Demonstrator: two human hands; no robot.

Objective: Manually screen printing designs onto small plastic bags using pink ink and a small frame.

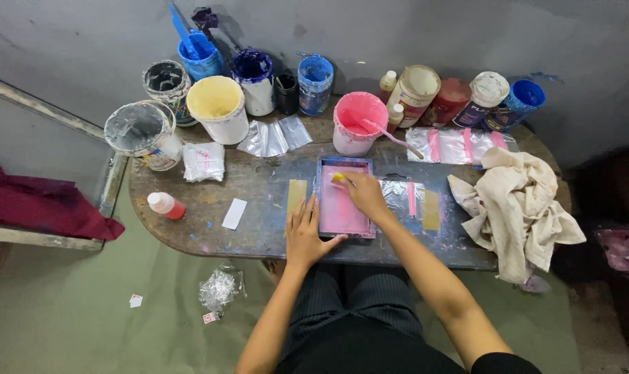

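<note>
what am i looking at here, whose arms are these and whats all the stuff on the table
This single picture comes from a camera worn on a person's head, looking down, so the arms are the wearer's own. There is no machine. The left hand lies flat, steadying a small framed screen smeared with pink. The right hand presses a small yellow piece onto its top end. They work at a worn wooden table. At the back stand paint tubs, among them a pink bucket with a stirrer. A cream rag lies on the right, a small red bottle on the left.
</note>
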